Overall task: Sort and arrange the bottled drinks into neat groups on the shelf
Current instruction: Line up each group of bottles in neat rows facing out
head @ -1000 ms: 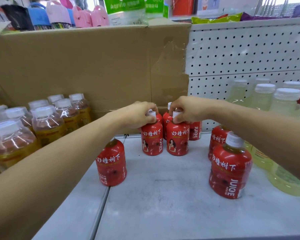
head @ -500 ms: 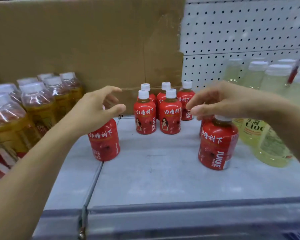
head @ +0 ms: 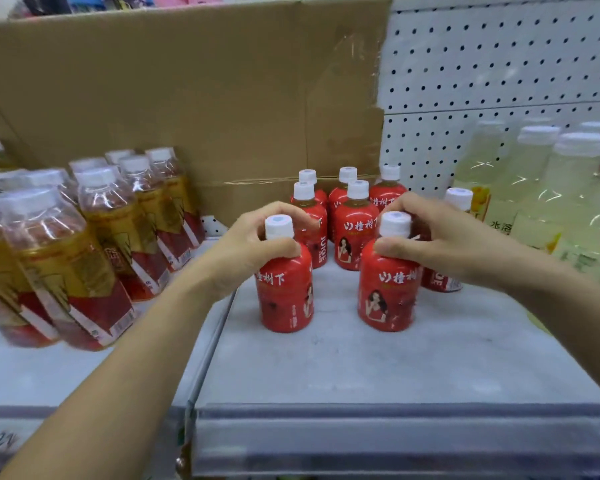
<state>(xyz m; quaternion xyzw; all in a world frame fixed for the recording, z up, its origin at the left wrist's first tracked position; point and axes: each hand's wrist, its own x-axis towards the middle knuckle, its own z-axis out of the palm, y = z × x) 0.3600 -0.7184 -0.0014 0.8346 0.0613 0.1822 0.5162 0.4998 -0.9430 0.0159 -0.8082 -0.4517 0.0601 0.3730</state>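
Left hand: the left hand (head: 253, 245) is curled tight round the neck of the left red bottle (head: 284, 296), just under its white cap.
Right hand: the right hand (head: 440, 240) is clamped the same way on the right red bottle (head: 387, 296).
Held bottles: both are upright, just in front of the red group (head: 355, 233), one at its front left and one at its front right (I cannot tell if their bottoms touch the shelf (head: 361, 368)).
Red group: five red bottles stand close together at the back, by the cardboard (head: 187, 98).
Bump: if the two bottles go in too fast, they may hit the red group and tip one over.
Slip: each hold is high up at the neck, so a bottle could swing and land crooked.
Knock: a stray red bottle (head: 442, 282) stands right of the red group, just behind the right hand. A low wrist could push it over.
Around: amber tea bottles (head: 111, 237) are well to the left of the red group, and pale yellow bottles (head: 534, 188) are to its right.
In the way: nothing sits between the held bottles and the red group. The shelf seam (head: 208, 341) runs front left of the red group, and a bottle set on it may wobble.
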